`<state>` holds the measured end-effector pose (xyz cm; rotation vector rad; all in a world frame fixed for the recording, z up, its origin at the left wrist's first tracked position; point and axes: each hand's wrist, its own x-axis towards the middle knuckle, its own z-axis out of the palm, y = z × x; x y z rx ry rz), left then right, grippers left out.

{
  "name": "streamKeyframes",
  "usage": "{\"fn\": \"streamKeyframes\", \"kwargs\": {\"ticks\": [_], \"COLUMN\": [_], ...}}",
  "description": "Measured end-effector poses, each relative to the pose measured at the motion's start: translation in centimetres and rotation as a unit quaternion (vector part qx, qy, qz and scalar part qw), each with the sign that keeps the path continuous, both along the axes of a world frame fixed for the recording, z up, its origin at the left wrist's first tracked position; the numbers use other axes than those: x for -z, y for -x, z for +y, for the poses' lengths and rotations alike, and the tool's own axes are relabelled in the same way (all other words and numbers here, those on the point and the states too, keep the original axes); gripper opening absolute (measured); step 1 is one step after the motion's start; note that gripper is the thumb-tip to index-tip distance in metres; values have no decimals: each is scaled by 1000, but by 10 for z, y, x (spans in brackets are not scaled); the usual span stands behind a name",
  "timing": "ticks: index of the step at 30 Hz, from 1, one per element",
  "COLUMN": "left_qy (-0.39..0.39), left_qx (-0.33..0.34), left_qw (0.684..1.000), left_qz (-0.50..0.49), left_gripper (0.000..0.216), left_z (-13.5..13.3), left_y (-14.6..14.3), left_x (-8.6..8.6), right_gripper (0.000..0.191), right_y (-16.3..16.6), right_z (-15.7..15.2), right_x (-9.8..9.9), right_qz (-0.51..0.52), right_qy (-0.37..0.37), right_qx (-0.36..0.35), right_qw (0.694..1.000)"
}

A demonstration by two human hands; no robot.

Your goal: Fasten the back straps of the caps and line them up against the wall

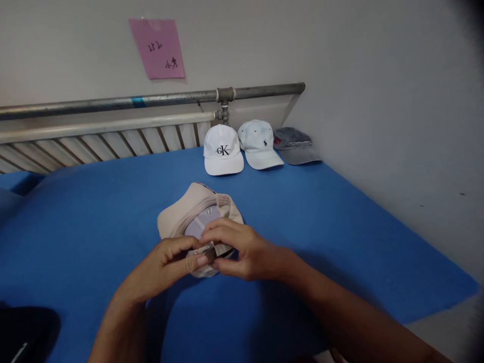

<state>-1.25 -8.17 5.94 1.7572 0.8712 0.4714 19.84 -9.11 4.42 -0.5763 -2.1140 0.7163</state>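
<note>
A beige cap [189, 212] lies upside down on the blue sheet [94, 227], its brim pointing away from me and its pale lining showing. My left hand [172, 262] and my right hand [236, 249] meet at the cap's near edge. Both pinch the back strap and its small dark buckle [209, 253] between thumb and fingers. The near rim of the cap is hidden under my fingers.
Three caps sit in a row by the wall: a white cap [223, 149] with a black logo, a pale cap [259, 143], and a grey cap [295, 145]. A metal pipe [151, 100] and slatted rail run along the back. A pink note [157, 48] hangs on the wall.
</note>
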Motion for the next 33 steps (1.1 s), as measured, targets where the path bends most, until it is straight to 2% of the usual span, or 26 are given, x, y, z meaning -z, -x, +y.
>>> {"fn": "streamKeyframes", "kwargs": {"ticks": [3,6,10,12,14,16,20,25,28,33], "left_qy": [65,102,102,90,77,57,8,-2,5,64], "left_qx": [-6,-20,-7,1,11,19,21,51,49,-26], "left_qw": [998,994,993,995,996,997,999,998,999,997], "left_qz": [-23,-42,-54,-50,-47,-49,-41,-22,-17,-39], "left_gripper": [26,24,22,21,22,23,21,21,22,26], "left_z": [0,0,2,2,3,3,3,2,2,2], "left_y": [3,5,8,9,11,14,19,18,17,14], "left_x": [-2,-3,-1,1,1,1,0,-2,-3,2], "right_gripper": [38,41,28,24,27,31,32,36,32,22], "right_y": [-6,-14,-22,-23,-23,-24,-27,-21,-19,-25], "right_z": [1,3,8,9,10,11,15,10,5,6], "right_x": [-5,-12,-17,-18,-18,-16,-11,-11,-14,-17], "right_qz": [-16,-62,-58,-50,-57,-65,-85,-159,-203,-135], "right_qy": [54,107,193,201,157,80,-30,-132,-154,-136], "right_qx": [16,44,-6,-20,-11,15,80,60,50,117], "right_qw": [998,991,980,978,986,995,993,977,966,975]}}
